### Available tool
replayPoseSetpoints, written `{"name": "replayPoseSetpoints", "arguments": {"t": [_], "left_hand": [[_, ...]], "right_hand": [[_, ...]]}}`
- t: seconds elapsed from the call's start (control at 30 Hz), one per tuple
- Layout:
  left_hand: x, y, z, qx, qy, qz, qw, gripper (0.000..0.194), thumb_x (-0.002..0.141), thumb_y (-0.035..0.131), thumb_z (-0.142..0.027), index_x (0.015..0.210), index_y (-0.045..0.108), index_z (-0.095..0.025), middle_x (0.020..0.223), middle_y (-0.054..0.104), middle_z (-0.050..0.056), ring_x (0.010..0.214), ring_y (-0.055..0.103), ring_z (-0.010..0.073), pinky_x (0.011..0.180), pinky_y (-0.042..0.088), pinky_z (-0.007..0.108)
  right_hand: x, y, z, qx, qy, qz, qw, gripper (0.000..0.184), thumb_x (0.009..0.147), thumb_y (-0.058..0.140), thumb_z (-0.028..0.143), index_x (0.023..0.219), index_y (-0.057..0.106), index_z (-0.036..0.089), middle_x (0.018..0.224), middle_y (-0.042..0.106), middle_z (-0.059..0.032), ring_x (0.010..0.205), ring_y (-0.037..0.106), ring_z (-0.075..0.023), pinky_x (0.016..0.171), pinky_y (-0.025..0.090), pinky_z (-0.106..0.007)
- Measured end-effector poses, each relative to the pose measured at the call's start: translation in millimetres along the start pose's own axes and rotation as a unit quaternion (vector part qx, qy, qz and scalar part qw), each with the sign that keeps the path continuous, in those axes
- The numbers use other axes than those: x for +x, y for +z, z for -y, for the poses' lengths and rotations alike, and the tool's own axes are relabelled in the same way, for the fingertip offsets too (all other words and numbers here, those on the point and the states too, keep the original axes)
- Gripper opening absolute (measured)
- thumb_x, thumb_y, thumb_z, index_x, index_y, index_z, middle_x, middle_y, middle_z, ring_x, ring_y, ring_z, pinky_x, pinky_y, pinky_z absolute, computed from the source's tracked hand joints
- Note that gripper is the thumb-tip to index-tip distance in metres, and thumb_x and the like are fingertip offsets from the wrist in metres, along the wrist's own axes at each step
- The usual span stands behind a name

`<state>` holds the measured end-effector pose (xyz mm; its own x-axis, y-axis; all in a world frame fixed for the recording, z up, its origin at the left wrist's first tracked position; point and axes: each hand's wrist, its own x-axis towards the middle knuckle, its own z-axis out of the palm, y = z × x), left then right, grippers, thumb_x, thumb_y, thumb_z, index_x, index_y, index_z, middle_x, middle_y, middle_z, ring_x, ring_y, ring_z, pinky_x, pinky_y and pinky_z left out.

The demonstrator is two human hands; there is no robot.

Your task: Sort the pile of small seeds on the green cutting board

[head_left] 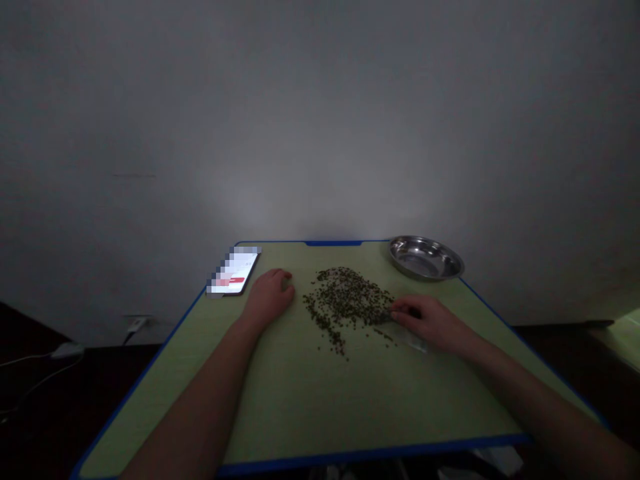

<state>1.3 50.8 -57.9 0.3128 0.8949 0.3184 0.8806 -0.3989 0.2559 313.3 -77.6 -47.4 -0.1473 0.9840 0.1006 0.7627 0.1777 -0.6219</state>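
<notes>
A loose heap of small dark, bean-like grains mixed with paler bits [345, 293] is spread over the middle of the table, with a trail of grains running toward me. My right hand [427, 320] is at the heap's right edge, thumb and fingertips pinched together; what lies between them is too small to make out. Beneath that hand, a small clear plastic piece [417, 343] shows in part. On the left, my left hand [270, 293] rests on the tabletop beside the heap, fingers loosely bent and thumb apart, holding nothing.
A shiny metal bowl [426, 259] stands at the far right corner. At the far left lies a phone [240, 270] with a lit screen. The pale green table [360, 407] has a blue rim and abuts a wall [320, 133]. A charger with cables [67, 350] is at the lower left.
</notes>
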Motion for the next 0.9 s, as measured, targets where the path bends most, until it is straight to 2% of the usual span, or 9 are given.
{"name": "replayPoseSetpoints", "arguments": {"t": [0.37, 0.9], "left_hand": [[0.2, 1.7, 2.1, -0.009, -0.002, 0.001, 1.000, 0.034, 0.076, 0.046, -0.027, 0.105, 0.060, -0.015, 0.115, 0.061, 0.011, 0.106, 0.055, 0.0227, 0.096, 0.040, 0.035], [-0.4, 0.2, -0.5, -0.002, 0.001, 0.002, 1.000, 0.033, 0.077, 0.046, -0.027, 0.104, 0.060, -0.015, 0.113, 0.061, 0.011, 0.105, 0.055, 0.0231, 0.095, 0.040, 0.035]], "right_hand": [[7.7, 5.6, 17.1, -0.022, -0.020, 0.008, 1.000, 0.018, 0.082, 0.050, 0.027, 0.082, 0.067, 0.019, 0.073, 0.066, -0.0022, 0.064, 0.056, -0.0161, 0.057, 0.039, -0.027], [5.0, 1.7, 11.2, -0.010, -0.021, 0.023, 0.999, 0.019, 0.082, 0.050, 0.028, 0.083, 0.066, 0.019, 0.073, 0.065, -0.0021, 0.063, 0.055, -0.0161, 0.056, 0.039, -0.027]]}}
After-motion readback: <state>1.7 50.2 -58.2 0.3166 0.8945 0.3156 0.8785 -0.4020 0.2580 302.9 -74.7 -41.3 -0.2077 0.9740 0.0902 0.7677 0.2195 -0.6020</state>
